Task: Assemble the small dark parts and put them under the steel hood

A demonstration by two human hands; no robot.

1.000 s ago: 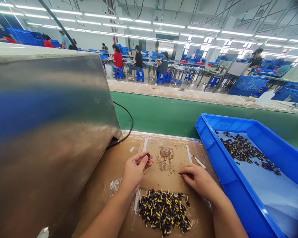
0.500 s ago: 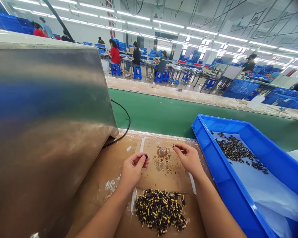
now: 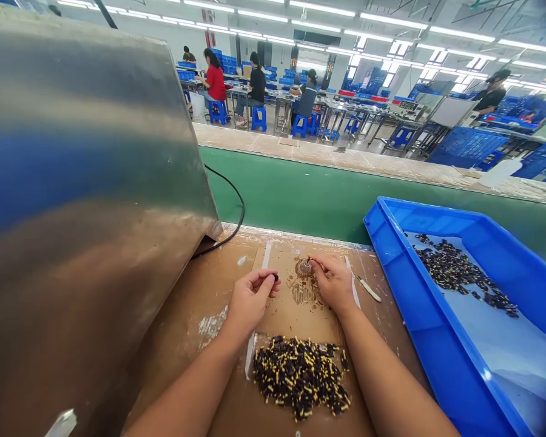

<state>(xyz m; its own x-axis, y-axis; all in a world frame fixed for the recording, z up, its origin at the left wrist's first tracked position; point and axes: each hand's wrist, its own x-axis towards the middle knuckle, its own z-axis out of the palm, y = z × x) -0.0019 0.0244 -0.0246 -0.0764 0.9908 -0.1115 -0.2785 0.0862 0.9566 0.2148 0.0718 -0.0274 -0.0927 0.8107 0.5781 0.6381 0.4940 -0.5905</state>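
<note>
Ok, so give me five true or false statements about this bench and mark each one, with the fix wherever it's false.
1. The left hand holds a small dark piece. True.
2. The right hand is inside the blue bin. False: its fingertips are at the small clear round object on the cardboard.
3. The pile of black and yellow parts lies between the two forearms. True.
4. The white-handled tool lies to the right of the right hand. True.
5. The black cable runs across the pile. False: it curves beside the metal housing, well beyond the pile.
</note>
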